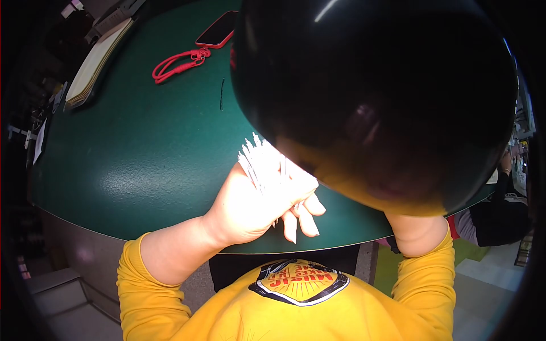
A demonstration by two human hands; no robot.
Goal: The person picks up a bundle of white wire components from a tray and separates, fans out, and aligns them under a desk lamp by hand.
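Note:
My left hand (259, 199) is under bright light over the near edge of the green table, closed round a bundle of thin metal pins (250, 156). Their pale, stepped ends stick up above the fingers; glare washes out much of the hand and pins. A large glossy black dome, like a lamp shade (375, 102), covers the right half of the view. Behind it my right hand is hidden; only its wrist (418, 227) shows below the rim, so what it holds cannot be seen.
On the green table (153, 136) lie a phone in a red case (219, 29), its red cord strap (176, 65) and a thin dark strip (222, 94). A stack of paper (99, 62) lies at the far left edge. Another person's dark sleeve (500, 196) shows at the right.

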